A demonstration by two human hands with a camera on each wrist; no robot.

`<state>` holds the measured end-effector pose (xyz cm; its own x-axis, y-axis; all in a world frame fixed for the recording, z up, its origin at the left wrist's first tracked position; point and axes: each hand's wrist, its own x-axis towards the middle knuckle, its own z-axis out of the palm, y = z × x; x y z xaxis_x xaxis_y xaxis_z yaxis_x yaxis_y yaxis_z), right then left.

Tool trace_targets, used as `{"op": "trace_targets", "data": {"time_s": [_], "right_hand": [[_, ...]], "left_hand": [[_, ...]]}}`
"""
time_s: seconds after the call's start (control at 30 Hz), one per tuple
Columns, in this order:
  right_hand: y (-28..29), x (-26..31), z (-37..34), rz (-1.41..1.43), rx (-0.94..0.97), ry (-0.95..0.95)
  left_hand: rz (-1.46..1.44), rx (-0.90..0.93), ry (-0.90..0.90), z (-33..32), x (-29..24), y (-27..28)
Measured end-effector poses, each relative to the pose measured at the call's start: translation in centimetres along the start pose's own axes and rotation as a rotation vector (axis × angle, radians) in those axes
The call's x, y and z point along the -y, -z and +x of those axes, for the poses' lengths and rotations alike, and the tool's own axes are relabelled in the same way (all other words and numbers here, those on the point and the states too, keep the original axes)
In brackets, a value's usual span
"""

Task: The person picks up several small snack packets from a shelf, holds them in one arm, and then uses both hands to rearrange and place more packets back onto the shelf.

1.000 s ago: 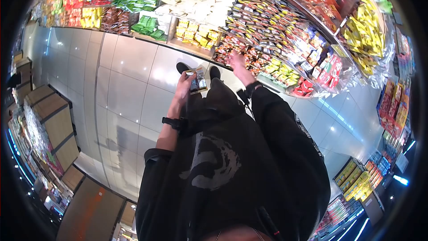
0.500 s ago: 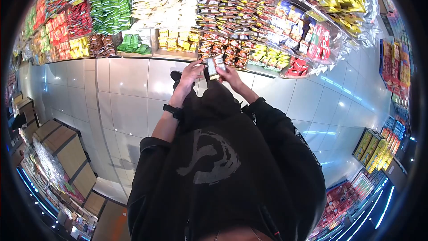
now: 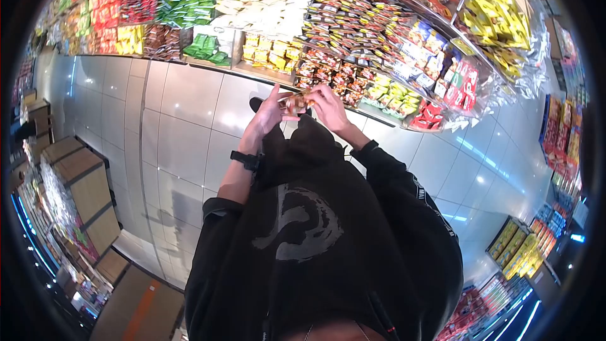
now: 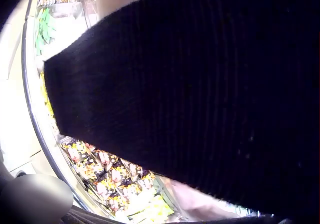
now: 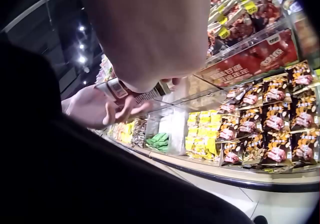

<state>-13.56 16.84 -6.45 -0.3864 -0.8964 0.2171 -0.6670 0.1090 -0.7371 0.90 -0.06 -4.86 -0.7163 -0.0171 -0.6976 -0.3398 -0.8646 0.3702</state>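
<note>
Between the two hands, a small brown and red packet (image 3: 297,105) is held at waist height, in front of the dark-clothed body. My left hand (image 3: 270,113) holds it from the left, fingers along its underside. My right hand (image 3: 328,110) pinches its right end. In the right wrist view the packet (image 5: 116,90) shows a barcode, with the fingers of the left hand (image 5: 95,106) spread beneath it and the right hand (image 5: 155,38) covering part of it. A dark sleeve (image 4: 175,93) fills most of the left wrist view, and the packet cannot be made out there.
Beyond the hands, a display holds dark snack packets (image 3: 334,77), yellow packets (image 3: 271,53), green packets (image 3: 207,48) and red packets (image 3: 428,115). Its front edge runs just past the shoes. Tiled floor (image 3: 183,98) lies to the left; boxes (image 3: 82,177) stand farther left.
The right hand has come back from the dark packets in the display. Half a second ago it held a pale-sided packet with the left hand beside it; now both hands hold a packet, its coloured side showing.
</note>
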Motion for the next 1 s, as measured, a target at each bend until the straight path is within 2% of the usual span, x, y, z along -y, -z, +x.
{"op": "trace_targets", "data": {"time_s": [0.03,0.1,0.17,0.23,0.3,0.33,0.37,0.43,0.5,0.57,0.6,0.7,0.77,0.83,0.9,0.97,1.0], "right_hand": [[-0.1,0.5,0.1,-0.037,0.019,0.068],[-0.2,0.9,0.0,-0.012,0.006,0.071],[-0.3,1.8,0.2,0.159,-0.111,-0.094],[-0.6,1.6,0.1,0.100,-0.176,-0.148],[-2.1,-1.5,-1.5,0.640,-0.136,-0.485],[-1.7,-2.1,-1.6,0.969,-0.046,-0.590],[-1.2,-2.6,-1.9,0.966,-0.048,-0.591],[0.2,-2.4,-2.2,1.267,0.275,-0.833],[0.1,-1.0,-2.6,1.098,0.331,-0.782],[-0.9,-0.5,-3.1,1.155,0.275,-0.820],[-1.0,-0.5,-3.3,1.228,0.245,-0.851],[-1.8,-0.6,-3.9,1.266,0.039,-1.003],[-2.3,-1.7,-4.5,1.314,0.020,-1.031],[-2.0,-2.6,-4.9,1.358,0.000,-1.058],[-1.5,-2.9,-5.2,1.386,-0.093,-1.083],[-1.4,-4.1,-5.4,1.372,-0.140,-1.109],[-1.9,-5.6,-5.7,1.298,-0.275,-1.115]], "left_hand": [[-0.007,-0.005,-0.010,0.1,0.4,0.3],[0.306,0.031,-0.120,0.5,1.0,0.7],[0.271,0.002,-0.167,-0.2,1.3,0.2],[0.329,-0.067,-0.300,-0.1,1.4,0.3],[0.373,-0.027,-0.337,0.7,1.7,1.7],[0.474,-0.060,-0.332,0.7,1.6,1.6],[0.575,-0.093,-0.328,0.8,1.6,1.4],[0.481,-0.112,-0.300,1.2,1.7,0.8],[0.386,-0.129,-0.263,1.6,2.3,0.1],[0.260,-0.188,-0.192,2.1,2.6,-0.6],[0.253,-0.169,-0.150,2.3,2.4,-0.9],[0.260,-0.125,-0.176,3.2,3.1,-1.9],[0.312,-0.098,-0.198,4.6,4.0,-1.2],[0.518,-0.014,-0.264,5.8,4.6,-1.2],[0.567,0.011,-0.246,6.3,4.7,-2.1],[0.741,-0.111,-0.187,6.6,4.7,-2.7],[0.676,-0.121,-0.172,6.1,4.4,-2.6]]}}
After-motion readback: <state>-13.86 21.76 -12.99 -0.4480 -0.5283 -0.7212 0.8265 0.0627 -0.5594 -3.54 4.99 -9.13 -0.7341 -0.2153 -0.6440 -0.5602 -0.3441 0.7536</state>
